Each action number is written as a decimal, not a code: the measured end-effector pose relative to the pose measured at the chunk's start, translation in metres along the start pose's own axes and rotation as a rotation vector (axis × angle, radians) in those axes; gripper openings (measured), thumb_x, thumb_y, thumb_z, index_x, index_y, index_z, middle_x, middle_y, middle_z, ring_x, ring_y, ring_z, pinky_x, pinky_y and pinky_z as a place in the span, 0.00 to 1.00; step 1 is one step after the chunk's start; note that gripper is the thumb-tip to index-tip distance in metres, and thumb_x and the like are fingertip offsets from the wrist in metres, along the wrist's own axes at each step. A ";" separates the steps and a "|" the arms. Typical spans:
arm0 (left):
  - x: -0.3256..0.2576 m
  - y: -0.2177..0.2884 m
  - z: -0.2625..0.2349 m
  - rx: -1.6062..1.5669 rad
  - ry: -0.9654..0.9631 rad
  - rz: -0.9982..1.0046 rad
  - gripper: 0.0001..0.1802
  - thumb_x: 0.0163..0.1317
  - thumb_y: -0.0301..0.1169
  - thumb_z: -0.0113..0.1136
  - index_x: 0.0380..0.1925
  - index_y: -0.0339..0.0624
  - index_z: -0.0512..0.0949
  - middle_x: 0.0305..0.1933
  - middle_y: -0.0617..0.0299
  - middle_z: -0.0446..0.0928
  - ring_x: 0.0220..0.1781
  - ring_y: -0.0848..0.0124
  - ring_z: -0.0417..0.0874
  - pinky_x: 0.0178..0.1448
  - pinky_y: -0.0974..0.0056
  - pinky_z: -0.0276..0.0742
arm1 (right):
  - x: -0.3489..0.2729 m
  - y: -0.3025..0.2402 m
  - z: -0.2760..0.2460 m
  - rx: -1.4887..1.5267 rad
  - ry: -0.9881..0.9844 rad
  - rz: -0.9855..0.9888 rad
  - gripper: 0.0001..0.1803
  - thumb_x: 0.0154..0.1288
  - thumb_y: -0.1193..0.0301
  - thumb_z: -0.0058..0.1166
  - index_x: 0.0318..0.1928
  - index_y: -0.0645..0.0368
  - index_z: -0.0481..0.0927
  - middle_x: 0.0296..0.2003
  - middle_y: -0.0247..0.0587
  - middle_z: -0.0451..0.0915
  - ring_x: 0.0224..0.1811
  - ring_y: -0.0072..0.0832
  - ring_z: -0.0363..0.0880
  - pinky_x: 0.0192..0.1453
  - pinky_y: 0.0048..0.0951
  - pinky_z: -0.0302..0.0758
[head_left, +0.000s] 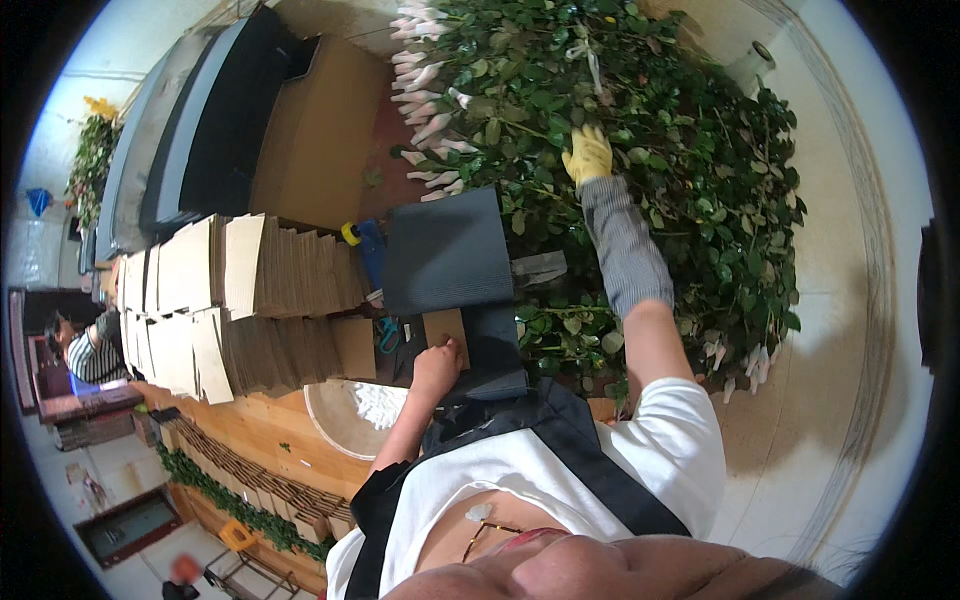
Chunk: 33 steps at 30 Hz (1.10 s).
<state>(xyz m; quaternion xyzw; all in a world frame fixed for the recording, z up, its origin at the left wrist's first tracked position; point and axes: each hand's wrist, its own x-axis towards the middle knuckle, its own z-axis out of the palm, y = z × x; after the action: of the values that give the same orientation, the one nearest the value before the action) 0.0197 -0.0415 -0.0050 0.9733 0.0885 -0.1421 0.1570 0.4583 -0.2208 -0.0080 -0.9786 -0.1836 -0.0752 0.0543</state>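
A: Where was the right hand (587, 153)?
B: Gloved in yellow, its grip closed among the rose stems (640, 130), leaves all around it.
A: And the left hand (437, 365)?
B: Fingers curled on a cardboard piece (445, 327). Steadying that sleeve while drawing one stem cleanly would have served best.

From my feed I see a pale, smooth concrete floor (860, 300) in bright daylight, curving around the right rim. A warm orange-brown wooden worktop (262, 430) runs along the lower left. Beyond its far edge stands a long dark grey bench-like unit (200, 130), with a large flat brown cardboard box (320, 130) beside it.
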 end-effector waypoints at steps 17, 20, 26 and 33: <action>0.041 -0.102 0.040 -1.303 -0.570 -0.032 0.34 0.75 0.54 0.38 0.68 0.39 0.60 0.59 0.56 0.70 0.64 0.59 0.70 0.68 0.57 0.65 | -0.271 -0.008 -0.126 0.526 -0.529 -0.594 0.07 0.62 0.69 0.53 0.39 0.54 0.80 0.35 0.44 0.80 0.37 0.40 0.79 0.41 0.40 0.77; 0.034 -0.086 -0.003 -1.334 -0.655 -0.048 0.25 0.74 0.46 0.47 0.62 0.41 0.69 0.56 0.57 0.70 0.61 0.62 0.72 0.65 0.62 0.67 | -0.315 -0.005 -0.103 0.289 -0.572 -0.396 0.07 0.64 0.71 0.50 0.33 0.59 0.79 0.26 0.51 0.76 0.26 0.43 0.77 0.29 0.40 0.72; 0.007 -0.069 -0.001 -0.601 -0.378 0.338 0.17 0.63 0.30 0.62 0.52 0.43 0.78 0.48 0.56 0.72 0.51 0.62 0.75 0.54 0.61 0.72 | -0.376 -0.007 -0.024 0.462 -0.263 -0.158 0.10 0.63 0.70 0.52 0.42 0.61 0.78 0.33 0.50 0.78 0.33 0.43 0.76 0.39 0.37 0.73; 0.004 -0.055 0.012 -0.445 -0.173 0.270 0.15 0.48 0.26 0.65 0.39 0.41 0.81 0.38 0.55 0.72 0.45 0.57 0.75 0.51 0.58 0.72 | -0.292 0.011 -0.078 0.724 -0.981 -0.287 0.25 0.65 0.64 0.50 0.61 0.59 0.73 0.56 0.51 0.78 0.56 0.44 0.78 0.60 0.41 0.75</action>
<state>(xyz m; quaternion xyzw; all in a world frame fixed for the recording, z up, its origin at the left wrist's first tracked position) 0.0089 0.0068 -0.0327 0.9022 -0.0268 -0.1794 0.3914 0.1838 -0.3438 0.0189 -0.7843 -0.3308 0.4432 0.2811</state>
